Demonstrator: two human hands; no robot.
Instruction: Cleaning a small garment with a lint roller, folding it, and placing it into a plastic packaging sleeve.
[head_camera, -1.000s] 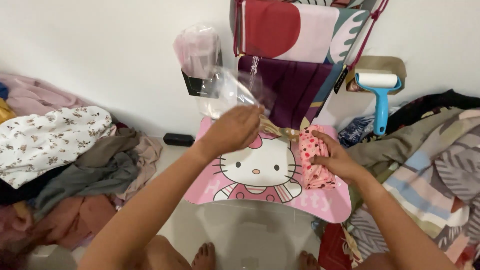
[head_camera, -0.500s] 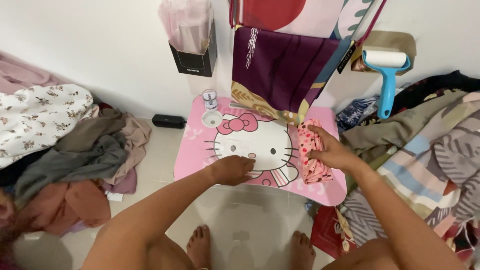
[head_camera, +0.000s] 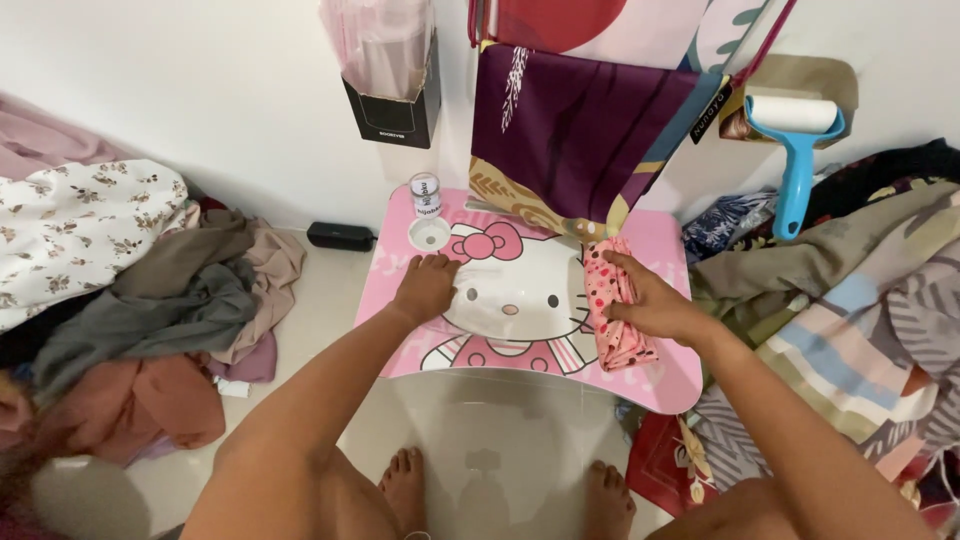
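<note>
The person's bare feet (head_camera: 405, 487) stand on the floor, just short of the low pink table (head_camera: 660, 385) with a cartoon cat printed on it. A clear plastic sheet (head_camera: 480, 430), perhaps a bag, hangs off the table's near edge and runs up over the cat picture.

The left hand (head_camera: 425, 288) lies palm down on the far left part of that plastic, fingers spread and loose, pressing rather than gripping. The right hand (head_camera: 650, 305) rests on a folded pink spotted cloth (head_camera: 618, 345) at the right side of the table. Its fingers curl over the cloth's edge in a light hold that pins it down.

From this, the step in hand looks like flattening the plastic while the folded cloth is kept neat beside it. Bringing the two together would call for the left hand to keep the slippery sheet from sliding, and for the right to lift the cloth without letting the folds open.

Farther back on the table stand a small jar (head_camera: 426, 195) and a white lid (head_camera: 429, 234). Beyond them a purple cloth (head_camera: 580, 120) hangs at the wall, with a black holder (head_camera: 392, 112) to its left and a blue lint roller (head_camera: 797, 150) to its right. Heaps of clothes (head_camera: 130, 290) lie on the left, and more fabrics (head_camera: 850, 290) on the right.
</note>
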